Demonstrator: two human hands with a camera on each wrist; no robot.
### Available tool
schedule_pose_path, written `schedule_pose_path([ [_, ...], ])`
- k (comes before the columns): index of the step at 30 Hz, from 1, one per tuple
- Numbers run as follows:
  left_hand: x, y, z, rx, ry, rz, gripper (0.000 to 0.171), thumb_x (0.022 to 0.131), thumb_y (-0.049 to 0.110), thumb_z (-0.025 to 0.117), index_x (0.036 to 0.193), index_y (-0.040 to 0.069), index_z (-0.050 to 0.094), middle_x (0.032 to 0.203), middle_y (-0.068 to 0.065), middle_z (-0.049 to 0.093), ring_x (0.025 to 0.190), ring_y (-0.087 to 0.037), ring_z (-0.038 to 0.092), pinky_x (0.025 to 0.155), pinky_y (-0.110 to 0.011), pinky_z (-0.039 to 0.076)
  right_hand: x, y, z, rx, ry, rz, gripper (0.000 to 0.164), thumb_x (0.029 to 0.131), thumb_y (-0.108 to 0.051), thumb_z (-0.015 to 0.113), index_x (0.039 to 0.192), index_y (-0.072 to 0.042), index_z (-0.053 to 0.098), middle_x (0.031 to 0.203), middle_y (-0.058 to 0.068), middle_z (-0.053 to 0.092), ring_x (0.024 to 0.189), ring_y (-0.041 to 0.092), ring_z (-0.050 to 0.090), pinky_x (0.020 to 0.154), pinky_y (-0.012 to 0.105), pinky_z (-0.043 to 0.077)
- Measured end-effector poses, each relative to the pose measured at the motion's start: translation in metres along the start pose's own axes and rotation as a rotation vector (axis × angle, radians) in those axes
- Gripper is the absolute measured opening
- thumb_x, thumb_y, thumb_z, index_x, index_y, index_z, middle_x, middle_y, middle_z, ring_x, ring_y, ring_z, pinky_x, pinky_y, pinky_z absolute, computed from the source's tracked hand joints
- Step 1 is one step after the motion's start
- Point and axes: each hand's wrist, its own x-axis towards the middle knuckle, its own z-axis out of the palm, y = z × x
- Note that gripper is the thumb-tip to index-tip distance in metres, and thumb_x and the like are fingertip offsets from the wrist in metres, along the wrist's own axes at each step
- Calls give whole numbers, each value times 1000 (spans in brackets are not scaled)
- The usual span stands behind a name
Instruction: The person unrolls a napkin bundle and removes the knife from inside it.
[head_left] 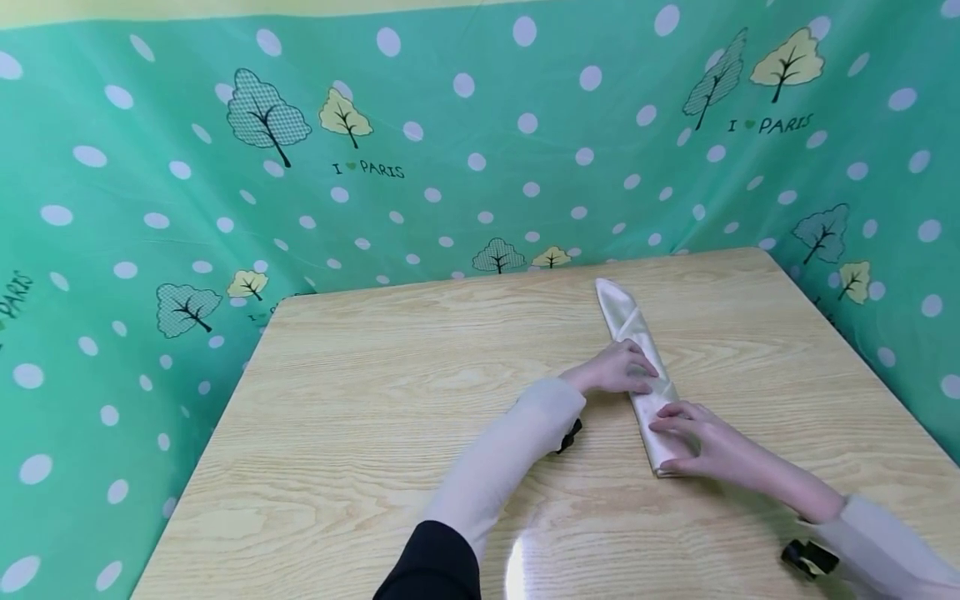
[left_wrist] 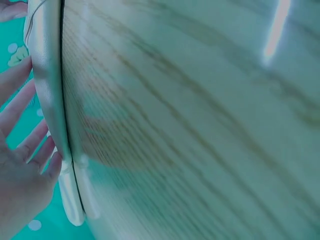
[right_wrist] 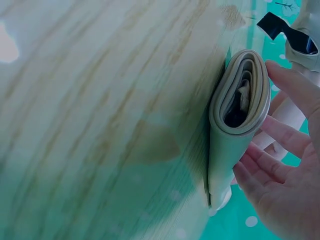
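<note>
A white, shiny cloth (head_left: 617, 307), rolled into a long flat strip, lies on the wooden table and narrows toward its far end. Midway along it, my left hand (head_left: 617, 367) rests with its fingertips on the cloth. My right hand (head_left: 708, 443) touches the near end, thumb at the end and fingers spread along the top. In the right wrist view the rolled cloth (right_wrist: 222, 155) shows its layered, coiled end with a dark hollow inside. Fairly straight fingers of the left hand (left_wrist: 22, 175) touch the cloth (left_wrist: 49, 85) in the left wrist view.
The wooden table (head_left: 360, 417) reaches to a green dotted curtain (head_left: 420, 200) with printed trees, which hangs behind and at both sides. Black straps (head_left: 810, 558) sit at the wrists. Light glares off the tabletop near the front.
</note>
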Motion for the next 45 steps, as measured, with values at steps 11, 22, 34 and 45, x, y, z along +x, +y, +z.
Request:
schedule_pose_path([
  [11, 3, -2, 4, -42, -4, -73, 30, 81, 33, 63, 109, 22, 62, 125, -3, 40, 113, -12, 34, 91, -17, 26, 1, 5, 7, -21, 29, -34, 52, 56, -35, 79, 95, -4, 65, 99, 9, 53, 89, 25, 48, 71, 38, 42],
  [22, 4, -1, 4, -44, -5, -86, 30, 79, 33, 64, 107, 23, 62, 123, -2, 40, 112, -10, 34, 90, -15, 25, 4, 2, 6, -14, 10, -5, 31, 60, -27, 78, 85, -11, 68, 98, 10, 53, 90, 28, 49, 71, 41, 42],
  [34, 2, -1, 3, -32, -8, -87, 30, 80, 34, 63, 108, 23, 62, 124, -3, 38, 113, -10, 34, 91, -15, 25, 7, 1, 5, 3, 70, -69, 7, 72, -21, 70, 69, -22, 63, 94, 7, 55, 84, 24, 49, 67, 35, 42],
  [45, 4, -2, 5, -38, -7, -83, 31, 79, 35, 64, 108, 24, 61, 124, -2, 39, 113, -9, 34, 91, -16, 25, 3, 1, -1, 113, 113, -19, 18, 68, -3, 71, 80, -14, 67, 86, 1, 64, 83, 12, 57, 72, 23, 45],
])
